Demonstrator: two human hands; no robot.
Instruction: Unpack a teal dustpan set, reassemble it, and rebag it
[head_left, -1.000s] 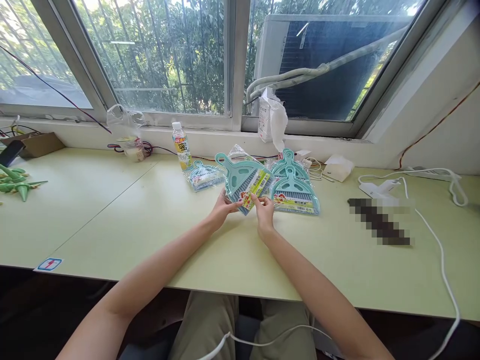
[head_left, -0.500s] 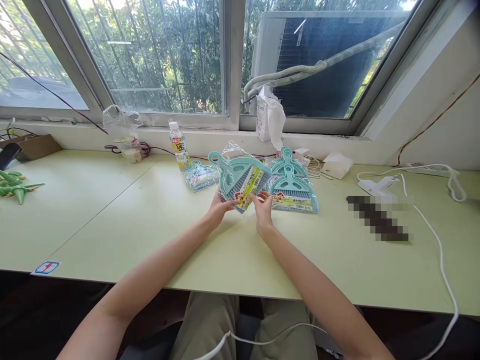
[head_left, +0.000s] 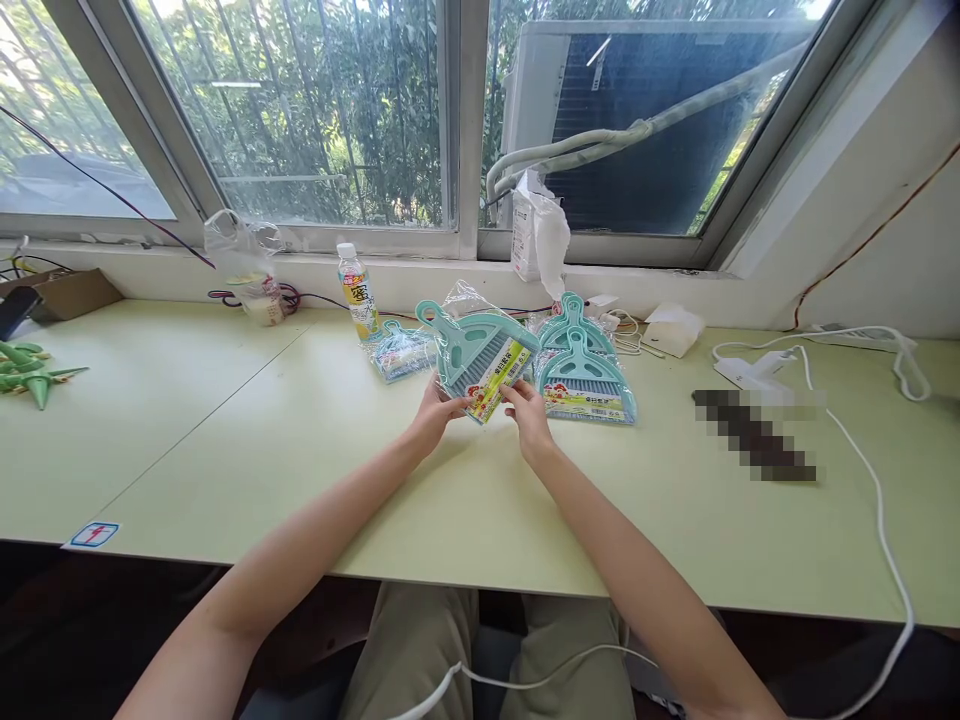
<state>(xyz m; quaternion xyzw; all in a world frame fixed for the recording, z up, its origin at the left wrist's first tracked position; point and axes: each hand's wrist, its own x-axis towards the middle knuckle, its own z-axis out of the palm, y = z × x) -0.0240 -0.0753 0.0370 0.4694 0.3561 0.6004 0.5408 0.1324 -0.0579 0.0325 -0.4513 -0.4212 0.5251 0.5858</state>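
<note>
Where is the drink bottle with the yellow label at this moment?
In the head view, the bottle stands upright at the back of the table, left of centre near the window sill, just behind the small wrapped packet.

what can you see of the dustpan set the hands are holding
The held dustpan set is a small teal plastic dustpan with a brush nested in it, sealed in a clear crinkly bag with a yellow printed label across its lower edge. It is tilted, handle toward the upper left, lower edge near the table. The left hand and right hand pinch its lower edge from either side.
</note>
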